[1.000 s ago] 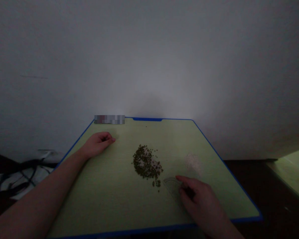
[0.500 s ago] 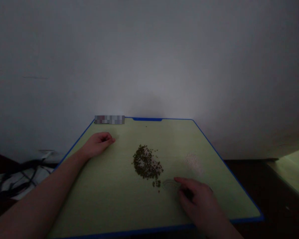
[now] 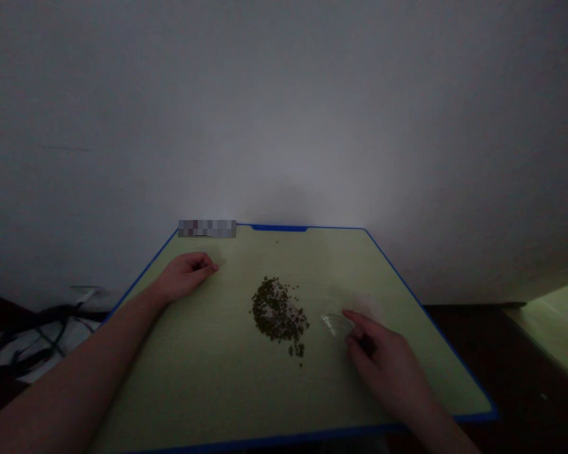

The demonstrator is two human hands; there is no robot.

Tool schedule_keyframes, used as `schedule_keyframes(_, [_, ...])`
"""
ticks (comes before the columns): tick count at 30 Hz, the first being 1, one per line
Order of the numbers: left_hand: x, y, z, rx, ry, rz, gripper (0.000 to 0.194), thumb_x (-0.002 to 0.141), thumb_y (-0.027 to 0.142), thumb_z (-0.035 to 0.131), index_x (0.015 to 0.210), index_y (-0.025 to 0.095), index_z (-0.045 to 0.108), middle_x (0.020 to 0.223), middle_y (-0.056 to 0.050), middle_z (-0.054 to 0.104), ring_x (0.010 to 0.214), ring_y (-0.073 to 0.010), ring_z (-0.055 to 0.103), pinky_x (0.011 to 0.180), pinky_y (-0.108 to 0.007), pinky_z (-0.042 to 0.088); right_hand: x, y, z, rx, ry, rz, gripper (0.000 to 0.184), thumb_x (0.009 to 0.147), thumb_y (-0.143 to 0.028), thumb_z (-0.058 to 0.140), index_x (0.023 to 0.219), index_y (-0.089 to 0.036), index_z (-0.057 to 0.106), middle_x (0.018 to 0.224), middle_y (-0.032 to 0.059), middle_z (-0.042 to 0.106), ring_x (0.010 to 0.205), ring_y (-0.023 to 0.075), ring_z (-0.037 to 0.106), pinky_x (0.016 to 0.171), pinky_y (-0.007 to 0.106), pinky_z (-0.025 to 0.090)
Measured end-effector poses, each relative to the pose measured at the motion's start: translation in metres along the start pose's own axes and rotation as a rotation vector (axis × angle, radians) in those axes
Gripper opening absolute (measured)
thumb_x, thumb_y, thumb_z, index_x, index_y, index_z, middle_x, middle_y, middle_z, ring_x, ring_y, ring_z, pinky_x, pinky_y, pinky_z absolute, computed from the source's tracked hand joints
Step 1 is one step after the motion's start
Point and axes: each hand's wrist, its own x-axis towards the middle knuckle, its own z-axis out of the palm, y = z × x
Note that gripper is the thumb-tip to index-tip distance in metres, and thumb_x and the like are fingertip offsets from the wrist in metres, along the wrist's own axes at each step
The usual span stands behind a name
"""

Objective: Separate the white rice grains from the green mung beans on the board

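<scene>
A pale green board with a blue rim lies in front of me. In its middle sits a pile of small dark green grains mixed with a few white ones. My right hand rests on the board to the right of the pile, fingers pinched on a small clear flat piece tilted up off the board. Behind that hand a faint patch of white grains shows. My left hand lies at the board's far left with its fingers loosely curled and nothing in them.
A plain white wall stands right behind the board. Dark cables over something white lie on the floor at the left. A second green surface shows at the right edge, beyond a dark gap.
My right hand has moved away from me and a little right, towards the white patch, lifting the clear piece from flat on the board to tilted. My left hand stayed put.
</scene>
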Motion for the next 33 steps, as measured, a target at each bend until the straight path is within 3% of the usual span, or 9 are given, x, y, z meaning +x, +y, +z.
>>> schedule_keyframes(7, [-0.001,0.001,-0.001,-0.009,0.008,0.023,0.03,0.073,0.046,0.05,0.061,0.018,0.052,0.055,0.004,0.042,0.054,-0.0114,0.041,0.052,-0.022,0.034,0.014,0.007,-0.004,-0.117,0.092,-0.036,0.033,0.081,-0.022,0.045,0.107,-0.017,0.066,0.1,0.0077,0.07,0.087,0.0219,0.065,0.079,0.037,0.05])
schedule_keyframes(14, [-0.004,0.01,-0.002,-0.002,0.007,-0.003,0.031,0.071,0.046,0.049,0.061,0.018,0.052,0.054,0.003,0.043,0.054,-0.0116,0.041,0.051,-0.023,0.033,0.034,0.0,-0.001,-0.168,0.063,-0.108,0.036,0.082,-0.019,0.043,0.111,-0.016,0.064,0.102,0.0073,0.069,0.089,0.0199,0.065,0.081,0.033,0.05])
schedule_keyframes(21, [-0.001,0.001,-0.001,0.0,0.009,0.024,0.032,0.072,0.048,0.05,0.061,0.018,0.052,0.054,0.003,0.043,0.054,-0.0117,0.041,0.051,-0.022,0.033,0.041,0.01,-0.013,-0.27,0.09,-0.036,0.036,0.082,-0.021,0.042,0.11,-0.016,0.064,0.091,0.0078,0.072,0.083,0.0213,0.067,0.076,0.034,0.051])
schedule_keyframes(25, [-0.001,-0.001,0.0,-0.003,0.012,0.029,0.031,0.074,0.047,0.05,0.062,0.018,0.053,0.055,0.003,0.044,0.054,-0.0116,0.041,0.05,-0.022,0.033,0.023,0.005,-0.017,-0.203,0.031,-0.22,0.04,0.084,-0.019,0.041,0.121,-0.017,0.056,0.107,0.0082,0.067,0.092,0.0202,0.064,0.082,0.034,0.05])
schedule_keyframes(29, [-0.001,-0.002,0.0,-0.006,0.015,0.025,0.031,0.074,0.046,0.05,0.062,0.017,0.054,0.056,0.003,0.044,0.054,-0.0113,0.041,0.05,-0.022,0.034,0.002,-0.008,-0.008,-0.241,-0.158,-0.43,0.041,0.081,-0.012,0.042,0.117,-0.02,0.06,0.098,0.0069,0.069,0.087,0.0199,0.063,0.078,0.034,0.05])
schedule_keyframes(33, [-0.001,-0.005,-0.001,0.018,0.012,0.028,0.031,0.074,0.046,0.049,0.063,0.017,0.054,0.055,0.003,0.044,0.054,-0.0116,0.042,0.05,-0.022,0.033,-0.004,-0.013,0.003,-0.259,-0.205,-0.493,0.041,0.081,-0.011,0.041,0.118,-0.019,0.059,0.096,0.0074,0.068,0.086,0.02,0.062,0.077,0.034,0.05])
